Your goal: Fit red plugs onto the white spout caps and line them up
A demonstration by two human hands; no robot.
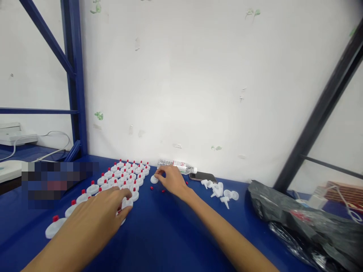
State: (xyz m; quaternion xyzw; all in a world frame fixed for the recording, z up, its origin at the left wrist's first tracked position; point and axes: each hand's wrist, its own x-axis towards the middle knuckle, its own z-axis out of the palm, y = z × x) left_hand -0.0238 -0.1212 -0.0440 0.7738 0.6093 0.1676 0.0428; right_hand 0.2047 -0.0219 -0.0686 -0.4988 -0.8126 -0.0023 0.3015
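Observation:
Several white round caps with red tips (117, 177) stand in rows on the blue table (159, 234). My left hand (96, 217) lies palm down over the near end of the rows, fingers stretched onto the caps at the right edge. My right hand (170, 179) reaches further back, its fingertips pinched on a single white cap (154, 180) beside the last row. A few loose red tips (157, 189) lie on the table close to that hand.
A pile of white caps without red tips (219, 190) lies to the right. A plastic bottle (177, 166) and a dark phone (202, 176) lie by the wall. A black plastic bag (300, 223) fills the right side. Blue rack posts (72, 75) stand left.

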